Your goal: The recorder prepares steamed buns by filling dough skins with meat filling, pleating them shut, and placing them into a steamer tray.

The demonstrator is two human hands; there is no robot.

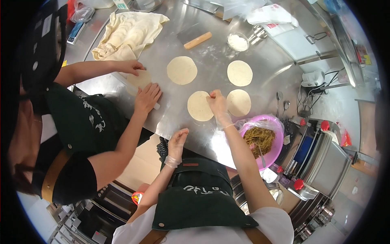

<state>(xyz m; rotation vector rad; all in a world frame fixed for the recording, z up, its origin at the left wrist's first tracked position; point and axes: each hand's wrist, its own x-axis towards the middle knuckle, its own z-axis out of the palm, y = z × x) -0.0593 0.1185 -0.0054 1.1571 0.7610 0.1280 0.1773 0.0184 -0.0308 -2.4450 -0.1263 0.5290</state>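
Observation:
My right hand (218, 105), in a clear plastic glove, pinches the right edge of a flat dough round (198, 106) lying on the steel table. Just beyond the table's near edge, my left hand (177, 143), gloved as well, is held up with loosely stretched fingers and nothing in it. To the right of my right hand lies another dough round (239, 103), with a third round (240, 73) behind it. Further back on the left is a larger round (182, 70). A pink bowl (277, 137) of brownish-green filling (260, 140) with a spoon in it stands beside my right forearm.
At left a co-worker's hands (148, 97) press on a dough round over a rolling pin. Behind them is cloth-covered dough (130, 34). A wooden-handled scraper (198, 40) and a bowl of white flour (238, 42) lie at the back. Spoons (286, 105) and a machine (317, 158) are right.

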